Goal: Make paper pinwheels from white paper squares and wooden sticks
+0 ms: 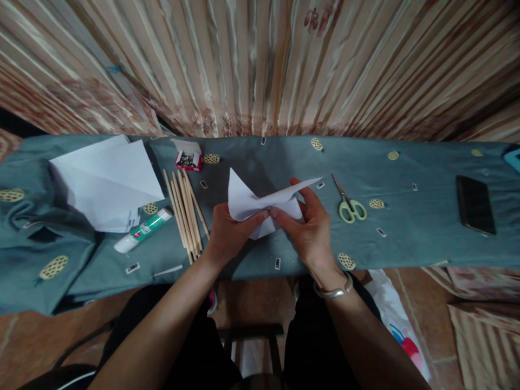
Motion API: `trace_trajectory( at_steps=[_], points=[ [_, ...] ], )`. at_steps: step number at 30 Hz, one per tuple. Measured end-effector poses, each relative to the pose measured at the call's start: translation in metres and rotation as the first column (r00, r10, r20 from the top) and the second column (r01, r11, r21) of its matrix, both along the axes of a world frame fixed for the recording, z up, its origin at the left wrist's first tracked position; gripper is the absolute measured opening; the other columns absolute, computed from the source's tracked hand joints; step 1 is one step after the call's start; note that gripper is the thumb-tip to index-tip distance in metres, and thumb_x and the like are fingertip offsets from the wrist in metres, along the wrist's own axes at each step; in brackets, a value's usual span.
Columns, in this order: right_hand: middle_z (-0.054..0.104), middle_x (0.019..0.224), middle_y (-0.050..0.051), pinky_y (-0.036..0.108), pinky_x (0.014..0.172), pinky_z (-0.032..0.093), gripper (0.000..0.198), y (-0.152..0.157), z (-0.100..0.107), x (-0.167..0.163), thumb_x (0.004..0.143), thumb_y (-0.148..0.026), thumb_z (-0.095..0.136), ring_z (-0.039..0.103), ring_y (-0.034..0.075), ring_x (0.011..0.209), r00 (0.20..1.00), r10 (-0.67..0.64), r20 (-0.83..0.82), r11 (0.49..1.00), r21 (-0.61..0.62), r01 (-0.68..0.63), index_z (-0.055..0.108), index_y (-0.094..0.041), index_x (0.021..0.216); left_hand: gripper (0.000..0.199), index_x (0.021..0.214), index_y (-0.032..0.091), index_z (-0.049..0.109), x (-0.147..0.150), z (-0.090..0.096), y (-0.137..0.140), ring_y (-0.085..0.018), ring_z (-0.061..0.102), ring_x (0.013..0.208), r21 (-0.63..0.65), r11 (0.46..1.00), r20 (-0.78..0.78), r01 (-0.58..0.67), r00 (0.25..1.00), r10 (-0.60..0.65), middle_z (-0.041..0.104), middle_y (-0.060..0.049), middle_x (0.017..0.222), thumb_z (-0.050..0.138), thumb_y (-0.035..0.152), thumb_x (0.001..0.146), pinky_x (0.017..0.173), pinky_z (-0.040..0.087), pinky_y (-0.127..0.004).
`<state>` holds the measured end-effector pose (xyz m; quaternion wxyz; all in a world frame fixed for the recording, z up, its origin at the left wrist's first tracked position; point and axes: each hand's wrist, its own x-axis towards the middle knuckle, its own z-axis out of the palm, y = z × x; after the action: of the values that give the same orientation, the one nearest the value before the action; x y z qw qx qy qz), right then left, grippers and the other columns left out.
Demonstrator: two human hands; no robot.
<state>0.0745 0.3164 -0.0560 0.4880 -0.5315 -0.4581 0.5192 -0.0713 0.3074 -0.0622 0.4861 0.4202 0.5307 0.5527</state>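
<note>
A folded sheet of white paper with pointed, raised corners, like a pinwheel (245,196), is held above the front middle of the table. My left hand (229,233) grips its left side, thumb pressed near the centre. From the other side my right hand (311,225) holds it, its thumb meeting the left one at the middle and its fingers behind the paper. What lies under the thumb tips is too small to make out. Scissors with green handles (350,208) lie just right of my right hand. Several wooden sticks (184,208) lie left of my left hand.
A small open red and white box (189,157) of metal pieces stands behind the sticks. Farther left are a glue stick (143,231) and white paper sheets (105,184). A black phone (475,205) lies at the right on the green tablecloth (422,238). A pleated curtain (260,70) hangs behind.
</note>
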Motion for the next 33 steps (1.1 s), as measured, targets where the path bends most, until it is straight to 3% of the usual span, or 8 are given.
trace_trajectory(
  at_steps=[7, 15, 26, 33],
  points=[
    [0.075, 0.088, 0.000, 0.031, 0.065, 0.061, 0.068, 0.001, 0.003, 0.000, 0.068, -0.032, 0.080, 0.072, 0.019, 0.078, 0.999, 0.032, -0.021, 0.999, 0.000, -0.032, 0.053, -0.025, 0.130, 0.019, 0.075, 0.014, 0.076, 0.000, 0.003, 0.000, -0.020, 0.070, 0.067, -0.043, 0.999, 0.022, 0.002, 1.000, -0.001, 0.077, -0.006, 0.076, 0.083, 0.024, 0.061, 0.062, 0.058, -0.029],
    [0.068, 0.072, -0.005, 0.027, 0.055, 0.056, 0.070, 0.001, -0.001, 0.002, 0.065, -0.029, 0.081, 0.064, 0.014, 0.061, 1.000, 0.009, 0.018, 1.000, -0.015, -0.009, 0.052, -0.021, 0.128, 0.017, 0.075, 0.012, 0.076, -0.002, 0.004, 0.002, -0.017, 0.069, 0.065, -0.048, 0.999, 0.011, 0.002, 1.000, -0.001, 0.076, -0.004, 0.073, 0.082, 0.019, 0.061, 0.061, 0.056, -0.024],
    [0.061, 0.068, -0.006, 0.025, 0.050, 0.049, 0.061, 0.001, -0.003, 0.002, 0.068, -0.028, 0.078, 0.058, 0.013, 0.058, 0.998, 0.006, 0.064, 1.000, 0.029, -0.008, 0.055, -0.022, 0.124, 0.014, 0.071, 0.013, 0.076, -0.001, 0.005, 0.003, -0.015, 0.066, 0.060, -0.052, 0.999, 0.029, 0.007, 1.000, -0.006, 0.075, -0.004, 0.069, 0.082, 0.018, 0.059, 0.057, 0.054, -0.022],
    [0.065, 0.074, -0.004, 0.029, 0.058, 0.053, 0.058, 0.001, -0.008, 0.000, 0.070, -0.034, 0.077, 0.062, 0.015, 0.066, 0.998, 0.016, 0.055, 0.999, 0.048, -0.018, 0.054, -0.023, 0.123, 0.015, 0.072, 0.012, 0.076, -0.001, 0.004, 0.004, -0.018, 0.069, 0.066, -0.051, 0.999, -0.006, 0.000, 1.000, -0.001, 0.076, -0.005, 0.072, 0.080, 0.018, 0.059, 0.062, 0.056, -0.024]
  ],
)
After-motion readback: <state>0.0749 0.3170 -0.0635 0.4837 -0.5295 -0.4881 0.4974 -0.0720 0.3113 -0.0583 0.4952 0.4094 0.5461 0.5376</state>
